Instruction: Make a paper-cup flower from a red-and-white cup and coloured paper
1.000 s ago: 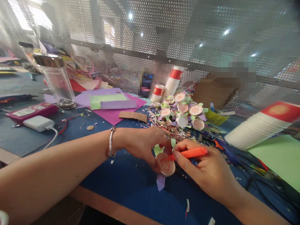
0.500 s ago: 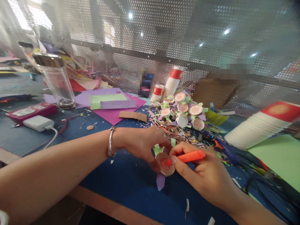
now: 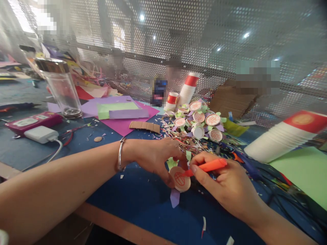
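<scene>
My left hand (image 3: 163, 160) holds a small round paper-cup craft (image 3: 181, 182) by its side, thumb at the near left rim and fingers curled over the far side. Orange-red curved lines mark its pale face. A pointed purple paper tab (image 3: 175, 198) sticks out at the bottom, and green tabs show at the top. In my right hand (image 3: 217, 180), an orange-red marker (image 3: 211, 166) is pinched between thumb and fingers. The marker's tip is at the right part of the face; whether it touches cannot be made out.
Behind my hands lies a pile of similar paper-cup crafts (image 3: 198, 117) among paper shreds. Stacked cups (image 3: 286, 136) lean at right by green paper (image 3: 304, 173) and black cables. Left are a glass bottle (image 3: 62, 90), a charger (image 3: 42, 133), coloured sheets and a cardboard strip (image 3: 144, 127).
My right hand has drawn the marker a little to the right, from the middle of the round face toward its edge. More of the orange lines show. My left hand stays in place.
</scene>
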{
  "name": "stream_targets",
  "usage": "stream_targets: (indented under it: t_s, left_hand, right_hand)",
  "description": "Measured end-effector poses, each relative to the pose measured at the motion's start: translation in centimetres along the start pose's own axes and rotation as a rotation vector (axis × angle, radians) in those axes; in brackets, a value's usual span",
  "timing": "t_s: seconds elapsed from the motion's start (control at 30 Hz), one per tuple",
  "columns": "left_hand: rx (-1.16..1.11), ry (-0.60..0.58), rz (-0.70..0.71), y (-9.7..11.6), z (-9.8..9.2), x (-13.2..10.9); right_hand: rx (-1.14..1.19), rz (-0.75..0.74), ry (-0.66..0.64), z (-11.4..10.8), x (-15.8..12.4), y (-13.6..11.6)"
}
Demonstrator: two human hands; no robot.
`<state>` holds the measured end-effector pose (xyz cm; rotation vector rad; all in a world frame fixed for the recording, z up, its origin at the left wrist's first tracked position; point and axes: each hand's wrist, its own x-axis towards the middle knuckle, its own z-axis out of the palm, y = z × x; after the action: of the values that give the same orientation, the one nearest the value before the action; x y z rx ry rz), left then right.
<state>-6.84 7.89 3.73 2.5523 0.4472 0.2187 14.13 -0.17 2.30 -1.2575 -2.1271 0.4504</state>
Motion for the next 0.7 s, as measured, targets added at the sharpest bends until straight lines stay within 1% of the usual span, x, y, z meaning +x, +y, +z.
stream_targets:
  t_s: [0.17,0.27,0.37,0.53,0.7]
  left_hand:
    - [0.013,-0.014,-0.018,0.2,-0.1,-0.1]
    - [0.018,-0.018,-0.031,0.3,-0.1,-0.1]
    - [0.013,-0.029,-0.036,0.2,-0.1,0.0]
    - [0.006,-0.041,-0.041,0.2,-0.2,0.1]
    - [0.006,-0.052,-0.046,0.2,-0.2,0.1]
  right_hand:
    - [-0.029,0.001,0.013,0.0,0.0,0.2]
    - [-0.007,-0.009,0.027,0.0,0.0,0.2]
    - [0.044,-0.014,0.006,0.1,-0.2,-0.2]
    - [0.090,-0.005,-0.064,0.2,-0.3,-0.7]
    - [0.098,-0.006,-0.055,0.2,-0.2,-0.9]
